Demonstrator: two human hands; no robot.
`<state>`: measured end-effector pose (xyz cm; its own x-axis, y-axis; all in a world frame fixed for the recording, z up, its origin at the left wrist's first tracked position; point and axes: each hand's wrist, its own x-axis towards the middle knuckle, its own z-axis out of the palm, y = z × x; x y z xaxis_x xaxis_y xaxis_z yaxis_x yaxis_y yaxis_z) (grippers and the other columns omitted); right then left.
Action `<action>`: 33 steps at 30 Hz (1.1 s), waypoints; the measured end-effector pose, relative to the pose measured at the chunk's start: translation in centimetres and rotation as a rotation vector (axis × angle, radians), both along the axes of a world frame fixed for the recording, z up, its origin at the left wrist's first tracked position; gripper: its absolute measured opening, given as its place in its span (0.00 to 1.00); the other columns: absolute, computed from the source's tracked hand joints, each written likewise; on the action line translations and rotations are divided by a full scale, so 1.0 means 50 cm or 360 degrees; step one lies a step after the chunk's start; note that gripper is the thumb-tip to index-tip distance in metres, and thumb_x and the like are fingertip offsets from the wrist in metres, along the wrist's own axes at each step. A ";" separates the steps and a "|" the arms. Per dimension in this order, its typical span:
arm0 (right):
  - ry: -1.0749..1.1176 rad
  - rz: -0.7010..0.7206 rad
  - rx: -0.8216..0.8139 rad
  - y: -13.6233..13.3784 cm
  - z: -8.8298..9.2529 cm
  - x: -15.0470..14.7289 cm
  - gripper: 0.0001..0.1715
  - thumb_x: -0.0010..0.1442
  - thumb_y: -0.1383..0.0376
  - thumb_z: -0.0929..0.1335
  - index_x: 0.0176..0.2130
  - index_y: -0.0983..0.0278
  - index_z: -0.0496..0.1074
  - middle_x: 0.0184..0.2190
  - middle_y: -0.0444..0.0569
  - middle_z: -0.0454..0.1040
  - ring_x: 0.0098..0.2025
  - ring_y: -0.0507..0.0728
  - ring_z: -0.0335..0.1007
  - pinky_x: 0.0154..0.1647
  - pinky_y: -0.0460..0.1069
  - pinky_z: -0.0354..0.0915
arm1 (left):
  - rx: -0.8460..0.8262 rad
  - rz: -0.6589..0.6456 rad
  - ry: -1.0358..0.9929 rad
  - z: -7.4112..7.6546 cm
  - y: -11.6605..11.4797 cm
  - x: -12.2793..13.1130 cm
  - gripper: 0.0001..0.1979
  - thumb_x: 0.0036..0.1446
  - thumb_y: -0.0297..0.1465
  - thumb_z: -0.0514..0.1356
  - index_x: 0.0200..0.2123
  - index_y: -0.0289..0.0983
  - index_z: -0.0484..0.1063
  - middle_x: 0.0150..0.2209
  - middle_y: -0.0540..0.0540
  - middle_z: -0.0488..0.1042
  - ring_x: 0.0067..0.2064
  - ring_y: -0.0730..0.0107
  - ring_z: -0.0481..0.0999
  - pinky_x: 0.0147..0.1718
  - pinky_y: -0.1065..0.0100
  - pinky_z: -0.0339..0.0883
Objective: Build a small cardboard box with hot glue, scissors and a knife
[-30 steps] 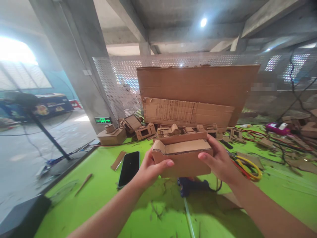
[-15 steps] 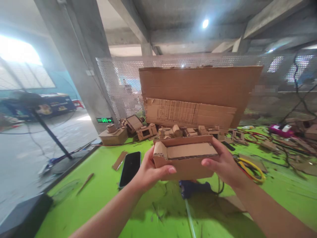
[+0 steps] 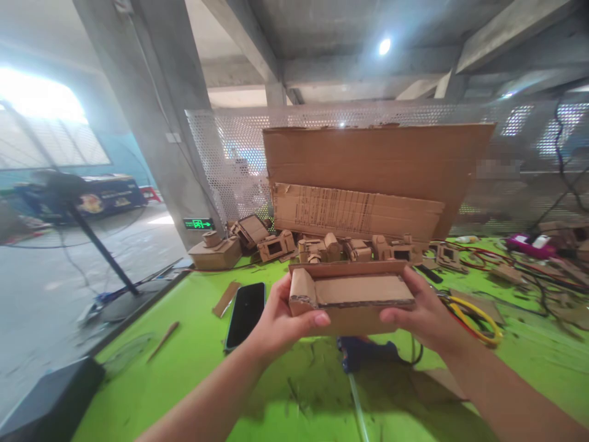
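Observation:
Between my two hands I hold a brown cardboard box-like piece (image 3: 359,291) above the green table. A rounded cardboard roll stands at its left end, and its top face is sunken behind a raw corrugated edge. My left hand (image 3: 288,313) grips the left end, thumb on the front face. At the right end my right hand (image 3: 421,310) does the same, thumb in front and fingers behind. Beneath the piece lies a blue glue gun (image 3: 368,354) with a clear glue stick (image 3: 358,405) sticking out toward me.
Left of my hands lies a black phone (image 3: 246,314) beside a cardboard strip (image 3: 225,299) and a thin brown stick (image 3: 163,341). Several small cardboard models (image 3: 276,245) line the back, before a big cardboard sheet (image 3: 377,156). A yellow cable loop (image 3: 478,322) lies at right.
The cardboard piece has come down slightly and tilted, so more of its top shows. Both hands keep their hold. The whole view has shifted a little to the right.

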<state>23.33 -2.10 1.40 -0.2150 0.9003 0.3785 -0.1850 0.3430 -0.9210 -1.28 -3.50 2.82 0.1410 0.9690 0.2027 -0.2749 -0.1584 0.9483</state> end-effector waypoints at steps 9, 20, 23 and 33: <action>0.0051 -0.0055 -0.0126 -0.003 -0.008 -0.008 0.35 0.45 0.59 0.84 0.52 0.54 0.79 0.49 0.48 0.83 0.51 0.65 0.81 0.50 0.55 0.78 | -0.0074 0.0211 0.0046 -0.011 0.002 0.003 0.28 0.34 0.38 0.79 0.42 0.40 0.79 0.37 0.47 0.82 0.42 0.56 0.80 0.42 0.63 0.76; 0.0017 0.0002 -0.0086 0.003 -0.009 -0.005 0.34 0.46 0.57 0.84 0.51 0.56 0.78 0.48 0.49 0.84 0.50 0.63 0.82 0.49 0.52 0.78 | -0.0100 0.0113 0.0038 -0.007 0.000 0.007 0.29 0.34 0.39 0.80 0.42 0.40 0.78 0.37 0.46 0.82 0.40 0.58 0.80 0.39 0.64 0.76; 0.0011 -0.0018 -0.0100 0.000 -0.007 -0.005 0.36 0.45 0.56 0.84 0.52 0.56 0.78 0.49 0.50 0.83 0.51 0.64 0.81 0.51 0.54 0.77 | -0.0074 0.0113 0.0029 -0.009 0.005 0.001 0.31 0.32 0.40 0.80 0.42 0.40 0.78 0.38 0.45 0.82 0.41 0.56 0.81 0.41 0.62 0.76; 0.0077 0.0079 -0.0208 0.010 -0.016 -0.011 0.36 0.49 0.58 0.83 0.55 0.57 0.75 0.52 0.53 0.82 0.51 0.65 0.81 0.50 0.55 0.77 | -0.0071 0.0014 0.0003 -0.018 0.013 0.001 0.33 0.39 0.45 0.78 0.48 0.38 0.77 0.43 0.42 0.83 0.45 0.54 0.82 0.43 0.61 0.76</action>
<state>22.79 -1.59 0.62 -0.2448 0.9313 0.2697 -0.2441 0.2100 -0.9467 -1.26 -2.86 1.91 0.1331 0.9783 0.1588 -0.2718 -0.1180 0.9551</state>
